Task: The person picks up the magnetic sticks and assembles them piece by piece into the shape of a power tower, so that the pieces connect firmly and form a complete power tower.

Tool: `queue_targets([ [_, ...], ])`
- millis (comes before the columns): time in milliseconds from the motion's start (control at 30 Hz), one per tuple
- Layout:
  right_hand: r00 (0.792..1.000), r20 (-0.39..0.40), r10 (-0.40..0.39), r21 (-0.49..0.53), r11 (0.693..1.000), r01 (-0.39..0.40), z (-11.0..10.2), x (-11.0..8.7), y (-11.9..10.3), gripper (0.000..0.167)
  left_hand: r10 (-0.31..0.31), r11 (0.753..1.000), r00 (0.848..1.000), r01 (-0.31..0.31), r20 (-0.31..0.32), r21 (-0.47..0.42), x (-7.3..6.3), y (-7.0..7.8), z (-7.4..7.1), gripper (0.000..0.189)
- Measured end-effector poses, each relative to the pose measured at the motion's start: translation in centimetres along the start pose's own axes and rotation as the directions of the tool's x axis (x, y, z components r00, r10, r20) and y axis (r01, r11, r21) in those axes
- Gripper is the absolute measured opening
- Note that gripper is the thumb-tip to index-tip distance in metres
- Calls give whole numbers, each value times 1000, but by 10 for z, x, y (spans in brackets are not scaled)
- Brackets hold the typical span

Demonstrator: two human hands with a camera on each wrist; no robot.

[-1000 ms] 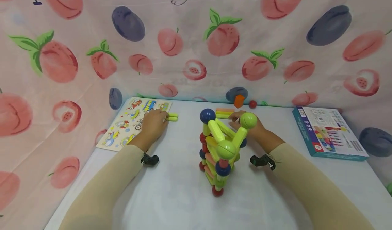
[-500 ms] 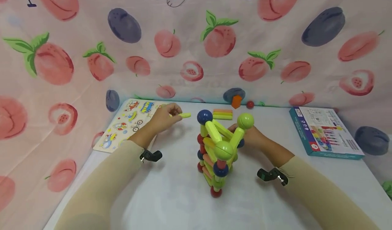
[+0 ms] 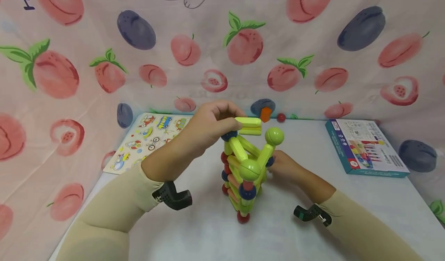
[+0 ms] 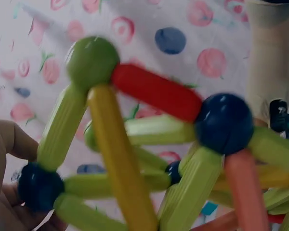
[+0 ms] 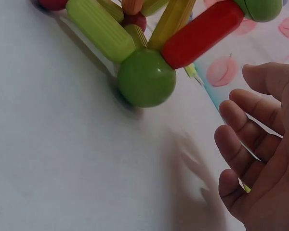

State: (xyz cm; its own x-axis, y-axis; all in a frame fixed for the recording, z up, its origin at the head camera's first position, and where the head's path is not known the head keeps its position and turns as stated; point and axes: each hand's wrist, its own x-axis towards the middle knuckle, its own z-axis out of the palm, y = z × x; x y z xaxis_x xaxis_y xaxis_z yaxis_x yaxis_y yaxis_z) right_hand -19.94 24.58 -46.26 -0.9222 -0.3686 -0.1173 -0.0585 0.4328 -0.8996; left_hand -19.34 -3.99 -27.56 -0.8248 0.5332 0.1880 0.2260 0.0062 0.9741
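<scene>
In the head view my left hand (image 3: 215, 124) pinches a yellow-green building stick (image 3: 249, 122) between thumb and fingers, just above the tower's rear blue ball (image 3: 228, 136). The tower of coloured sticks and balls stands upright on the table; its top carries two green balls, one near (image 3: 249, 170) and one farther right (image 3: 274, 136). In the left wrist view, fingers (image 4: 19, 142) show at the left edge beside a blue ball (image 4: 38, 186). My right hand (image 5: 267, 154) is beside the tower, loosely curled and holding nothing, apart from a low green ball (image 5: 147, 78).
Behind the tower, loose sticks (image 3: 251, 131) lie partly hidden by the held one. An orange block (image 3: 265, 114) and a red ball (image 3: 281, 117) sit at the back edge. A picture board (image 3: 139, 137) lies left, a flat box (image 3: 368, 147) right.
My left hand has moved right from the picture board to the tower's top, carrying a yellow-green stick. My right hand has drawn back from the loose sticks to the tower's right side.
</scene>
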Motion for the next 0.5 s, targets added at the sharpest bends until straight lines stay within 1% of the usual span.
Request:
queue_targets([
  [33, 1000, -1, 1, 8, 1000, -1, 0, -1, -1, 6, 10, 1000, 1000, -10, 3, 16, -3, 2, 4, 19],
  [67, 1000, 0, 0, 18, 1000, 0, 1, -2, -2, 6, 7, 1000, 1000, -7, 4, 27, -6, 4, 8, 18],
  [200, 1000, 5, 4, 62, 998, -5, 3, -6, -6, 7, -29, 999, 1000, 28, 11, 36, -14, 0, 16, 18],
  [300, 1000, -1, 7, 92, 996, -7, 4, -7, -7, 8, -40, 998, 999, 40, 1, 42, -17, -3, 16, 18],
  [433, 1000, -27, -5, 128, 992, 8, 6, -9, -9, 6, -18, 996, 1000, 20, -18, 87, -18, -4, 15, 17],
  [500, 1000, -22, -17, 153, 988, 20, 7, -9, -10, 7, -11, 995, 1000, 13, -23, 100, -18, -4, 16, 17],
])
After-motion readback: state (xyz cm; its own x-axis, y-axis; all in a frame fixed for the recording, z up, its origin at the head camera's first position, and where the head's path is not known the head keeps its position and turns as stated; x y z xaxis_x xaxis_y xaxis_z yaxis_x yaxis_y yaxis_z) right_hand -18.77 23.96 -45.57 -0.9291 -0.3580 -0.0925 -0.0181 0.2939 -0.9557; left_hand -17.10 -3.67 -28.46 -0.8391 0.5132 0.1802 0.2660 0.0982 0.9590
